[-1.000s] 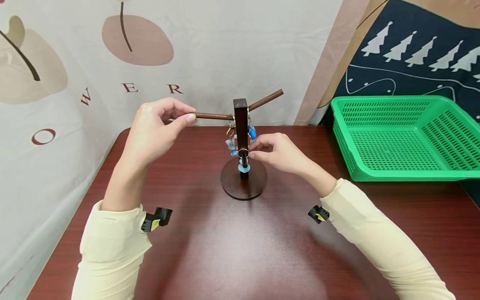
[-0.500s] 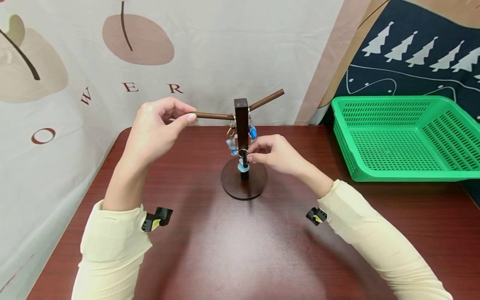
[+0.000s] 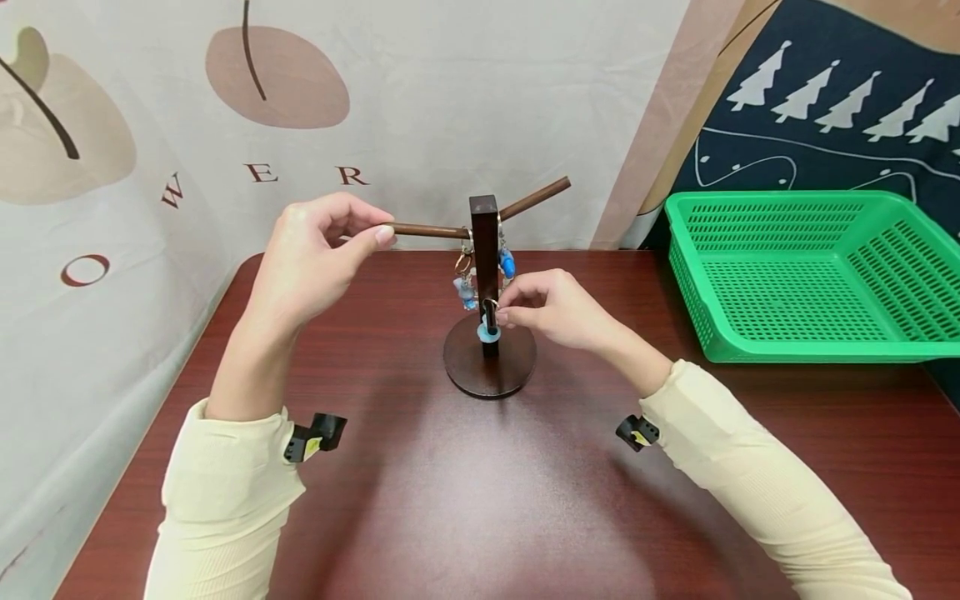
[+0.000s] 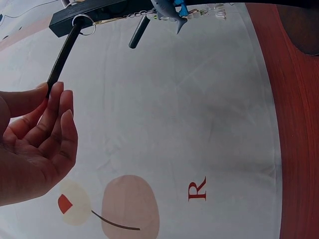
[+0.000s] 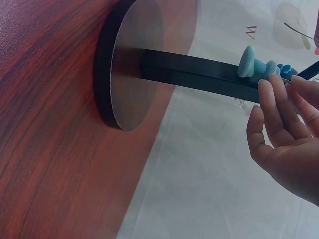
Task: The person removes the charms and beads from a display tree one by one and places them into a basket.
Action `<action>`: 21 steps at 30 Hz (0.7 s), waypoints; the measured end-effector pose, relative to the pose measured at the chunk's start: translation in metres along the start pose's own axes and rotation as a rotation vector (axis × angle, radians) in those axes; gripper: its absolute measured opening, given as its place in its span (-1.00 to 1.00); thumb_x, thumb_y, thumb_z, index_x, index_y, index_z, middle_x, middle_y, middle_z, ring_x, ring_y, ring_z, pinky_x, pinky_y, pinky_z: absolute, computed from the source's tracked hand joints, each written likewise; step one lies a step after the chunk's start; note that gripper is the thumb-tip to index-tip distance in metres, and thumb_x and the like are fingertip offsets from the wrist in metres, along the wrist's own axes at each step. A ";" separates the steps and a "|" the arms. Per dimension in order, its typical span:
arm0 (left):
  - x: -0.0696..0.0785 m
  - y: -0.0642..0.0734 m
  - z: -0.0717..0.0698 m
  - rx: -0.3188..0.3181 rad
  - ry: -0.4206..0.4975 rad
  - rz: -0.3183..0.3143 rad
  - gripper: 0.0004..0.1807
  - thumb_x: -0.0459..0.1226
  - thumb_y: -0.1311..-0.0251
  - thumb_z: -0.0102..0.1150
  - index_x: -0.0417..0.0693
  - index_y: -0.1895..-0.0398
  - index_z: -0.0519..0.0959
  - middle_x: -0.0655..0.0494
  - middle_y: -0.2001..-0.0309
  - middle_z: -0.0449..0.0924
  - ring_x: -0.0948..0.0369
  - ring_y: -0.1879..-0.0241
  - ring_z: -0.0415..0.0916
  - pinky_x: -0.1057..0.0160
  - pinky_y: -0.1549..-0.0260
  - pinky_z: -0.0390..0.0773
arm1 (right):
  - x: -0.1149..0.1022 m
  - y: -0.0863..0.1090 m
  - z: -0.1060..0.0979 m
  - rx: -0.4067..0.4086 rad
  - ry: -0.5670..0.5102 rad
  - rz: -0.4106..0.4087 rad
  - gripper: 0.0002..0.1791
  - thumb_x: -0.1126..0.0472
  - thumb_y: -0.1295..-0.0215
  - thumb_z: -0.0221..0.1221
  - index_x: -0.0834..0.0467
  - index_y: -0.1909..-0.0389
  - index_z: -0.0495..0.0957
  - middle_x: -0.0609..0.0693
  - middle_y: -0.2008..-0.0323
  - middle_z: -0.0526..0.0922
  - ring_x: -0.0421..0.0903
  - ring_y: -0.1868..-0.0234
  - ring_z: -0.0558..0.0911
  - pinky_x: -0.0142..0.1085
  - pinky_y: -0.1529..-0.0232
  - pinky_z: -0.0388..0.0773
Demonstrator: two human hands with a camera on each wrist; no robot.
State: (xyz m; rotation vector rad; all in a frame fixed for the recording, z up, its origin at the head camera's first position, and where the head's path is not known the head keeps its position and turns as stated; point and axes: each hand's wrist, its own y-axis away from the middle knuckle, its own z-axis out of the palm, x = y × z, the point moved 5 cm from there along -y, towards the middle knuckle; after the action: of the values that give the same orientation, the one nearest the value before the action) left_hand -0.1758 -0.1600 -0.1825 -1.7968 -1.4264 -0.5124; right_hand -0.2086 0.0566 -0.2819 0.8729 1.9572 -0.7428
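A dark wooden stand (image 3: 483,262) with a round base (image 3: 502,379) and several pegs stands upright on the table. My left hand (image 3: 318,258) pinches the tip of its left peg (image 3: 429,230) between thumb and forefinger. A keychain ring (image 4: 83,22) hangs on that peg, with a grey-blue dolphin charm (image 4: 169,9) below. At the front peg (image 3: 491,317), my right hand (image 3: 558,307) pinches the metal ring of a keychain, whose light-blue charm (image 5: 255,65) hangs against the post. A bright blue charm (image 3: 507,264) hangs on the post's right side, behind the right fingertips.
A green plastic basket (image 3: 810,350) sits at the right rear of the reddish-brown table (image 3: 375,500). Another peg (image 3: 536,197) sticks out toward the back right. A printed cloth (image 3: 450,100) hangs behind the table.
My right fingertips have dipped slightly at the front peg, and the ring there has shifted a little to the right. My left hand stays on its peg.
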 end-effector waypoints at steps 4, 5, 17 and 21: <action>0.000 0.000 0.000 -0.001 0.008 0.002 -0.84 -0.28 -0.12 0.22 -0.13 0.25 0.64 0.31 0.49 0.59 0.32 0.57 0.34 0.37 0.59 0.22 | 0.000 0.001 0.000 -0.010 -0.025 -0.007 -0.97 0.40 -0.12 0.19 0.27 0.44 0.60 0.01 0.48 0.63 0.02 0.41 0.58 -0.40 0.40 0.45; 0.000 0.000 0.000 -0.001 0.010 0.004 -0.84 -0.28 -0.12 0.22 -0.14 0.25 0.63 0.31 0.49 0.59 0.33 0.57 0.34 0.37 0.59 0.22 | 0.000 0.002 0.000 -0.011 -0.027 -0.009 -0.97 0.40 -0.12 0.19 0.28 0.44 0.60 0.01 0.48 0.63 0.03 0.41 0.58 -0.40 0.40 0.45; 0.000 -0.001 0.000 -0.007 0.028 0.004 -0.84 -0.29 -0.12 0.21 -0.16 0.25 0.63 0.33 0.50 0.57 0.33 0.57 0.34 0.37 0.61 0.21 | -0.008 0.007 -0.001 -0.042 0.021 -0.058 -0.97 0.33 -0.14 0.21 0.22 0.43 0.61 -0.03 0.49 0.61 -0.20 0.49 0.46 -0.37 0.45 0.37; -0.001 -0.001 -0.001 -0.006 0.031 0.005 -0.84 -0.29 -0.12 0.21 -0.17 0.25 0.63 0.34 0.51 0.57 0.34 0.57 0.34 0.38 0.61 0.21 | -0.013 0.010 -0.002 -0.058 0.042 -0.078 -0.97 0.32 -0.14 0.21 0.19 0.43 0.62 -0.07 0.49 0.59 -0.19 0.49 0.45 -0.36 0.46 0.37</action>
State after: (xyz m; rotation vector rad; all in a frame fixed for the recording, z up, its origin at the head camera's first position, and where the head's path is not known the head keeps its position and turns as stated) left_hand -0.1764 -0.1609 -0.1823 -1.7897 -1.4006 -0.5399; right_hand -0.1963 0.0601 -0.2719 0.7867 2.0495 -0.7144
